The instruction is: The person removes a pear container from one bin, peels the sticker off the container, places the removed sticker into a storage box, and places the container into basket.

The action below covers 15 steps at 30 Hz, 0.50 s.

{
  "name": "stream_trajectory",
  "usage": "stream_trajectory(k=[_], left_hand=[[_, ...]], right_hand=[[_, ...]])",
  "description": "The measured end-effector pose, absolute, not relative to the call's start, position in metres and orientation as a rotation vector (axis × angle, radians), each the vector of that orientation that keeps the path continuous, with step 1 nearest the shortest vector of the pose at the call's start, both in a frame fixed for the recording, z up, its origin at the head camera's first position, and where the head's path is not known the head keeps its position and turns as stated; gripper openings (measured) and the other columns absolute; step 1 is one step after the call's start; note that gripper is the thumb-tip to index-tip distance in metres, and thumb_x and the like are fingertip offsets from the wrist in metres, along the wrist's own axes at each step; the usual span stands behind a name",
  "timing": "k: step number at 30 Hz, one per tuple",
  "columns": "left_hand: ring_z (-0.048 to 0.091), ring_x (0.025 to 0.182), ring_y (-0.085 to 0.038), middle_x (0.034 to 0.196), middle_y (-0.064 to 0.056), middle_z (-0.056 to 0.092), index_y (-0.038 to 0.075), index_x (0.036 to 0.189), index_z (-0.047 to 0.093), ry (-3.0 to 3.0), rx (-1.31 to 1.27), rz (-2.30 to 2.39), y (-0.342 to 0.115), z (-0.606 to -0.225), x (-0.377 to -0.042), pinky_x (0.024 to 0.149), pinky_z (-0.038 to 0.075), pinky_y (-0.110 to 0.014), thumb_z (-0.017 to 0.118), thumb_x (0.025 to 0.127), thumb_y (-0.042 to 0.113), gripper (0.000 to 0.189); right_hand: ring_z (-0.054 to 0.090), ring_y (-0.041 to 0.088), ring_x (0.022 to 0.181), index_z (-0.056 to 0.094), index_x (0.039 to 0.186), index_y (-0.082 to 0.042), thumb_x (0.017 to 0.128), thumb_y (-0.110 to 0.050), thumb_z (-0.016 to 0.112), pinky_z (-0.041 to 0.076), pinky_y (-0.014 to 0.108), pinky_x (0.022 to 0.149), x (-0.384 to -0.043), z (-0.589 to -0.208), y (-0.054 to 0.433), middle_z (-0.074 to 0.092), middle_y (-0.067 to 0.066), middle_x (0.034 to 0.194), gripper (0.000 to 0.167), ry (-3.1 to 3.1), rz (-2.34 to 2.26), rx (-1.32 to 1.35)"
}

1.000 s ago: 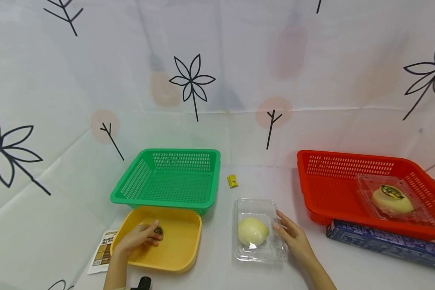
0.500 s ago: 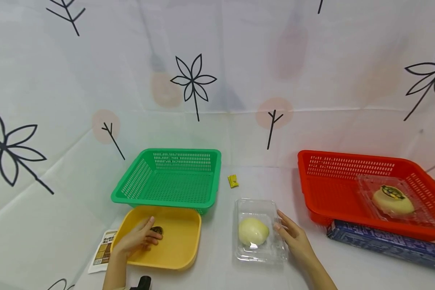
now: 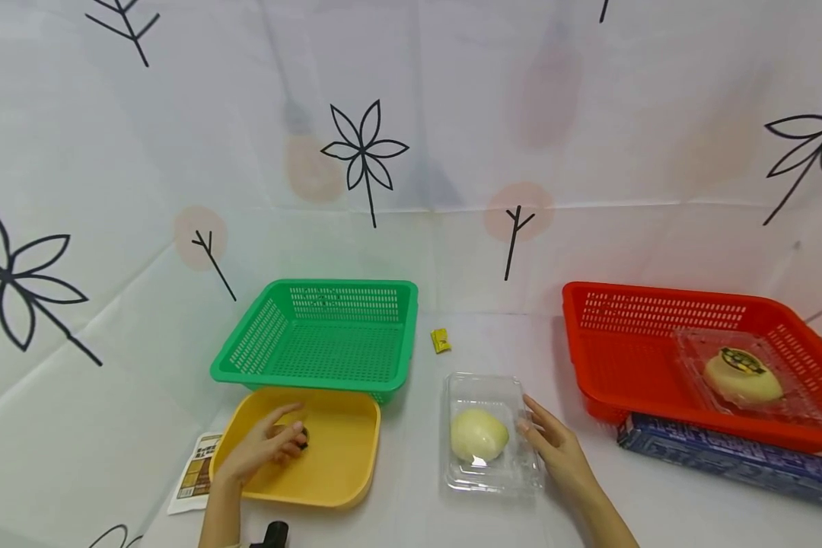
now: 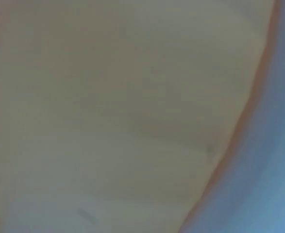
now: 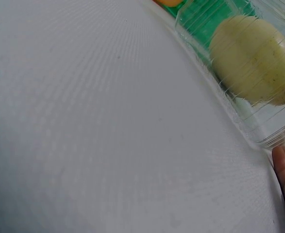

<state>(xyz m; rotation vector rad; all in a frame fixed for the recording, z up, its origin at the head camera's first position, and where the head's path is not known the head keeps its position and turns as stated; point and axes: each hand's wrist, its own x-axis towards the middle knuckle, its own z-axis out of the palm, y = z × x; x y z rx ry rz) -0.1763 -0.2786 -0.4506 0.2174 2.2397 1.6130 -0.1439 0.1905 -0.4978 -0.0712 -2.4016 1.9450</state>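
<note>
In the head view my left hand [image 3: 263, 449] is over the yellow tray [image 3: 349, 476], with a small dark sticker [image 3: 304, 438] at its thumb and fingertips. Most of that sticker is hidden by the fingers. The left wrist view is blurred. My right hand [image 3: 555, 449] rests its extended fingers against the right edge of a clear plastic box [image 3: 489, 392]. Inside the box sits a pale yellow oval fruit [image 3: 478, 436]. The right wrist view shows fingertips [image 5: 279, 155] right at the box's edge, with the fruit [image 5: 251, 56] behind the clear wall.
Behind the yellow tray stands a green basket [image 3: 315, 373]. At right, a red basket [image 3: 623, 373] holds another boxed fruit [image 3: 743, 380] bearing a dark label. A long blue box [image 3: 726, 460] lies before it. A yellow packet [image 3: 441, 340] and a printed pouch [image 3: 195, 479] lie on the cloth.
My left thumb and fingers have shifted around the dark sticker, which now shows less. The right hand and the clear box have stayed in place.
</note>
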Motion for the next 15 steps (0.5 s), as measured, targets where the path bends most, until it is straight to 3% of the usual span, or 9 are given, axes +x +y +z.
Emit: stream_trajectory(k=[7,15], left_hand=[[0.067,0.083,-0.034,0.122,-0.035,0.052,-0.007,0.143,0.026,2.293,0.195,1.619,-0.27,-0.449,-0.172,0.07,0.055,-0.038,0.056,0.095,0.022,0.064],[0.066,0.092,-0.034,0.122,-0.038,0.05,-0.005,0.142,0.032,2.346,0.33,1.693,-0.242,-0.433,-0.166,0.073,0.055,-0.039,0.059,0.093,0.017,0.06]], right_hand=[[0.05,0.044,0.117,0.039,0.142,-0.006,0.094,-0.022,0.056,0.049,0.041,0.091,-0.144,-0.497,0.19,0.044,0.027,0.137,0.053,-2.413,1.933,-0.086],[0.049,0.043,0.118,0.039,0.142,-0.005,0.095,-0.021,0.055,0.049,0.041,0.091,-0.142,-0.496,0.19,0.044,0.028,0.136,0.052,-2.395,1.938,-0.075]])
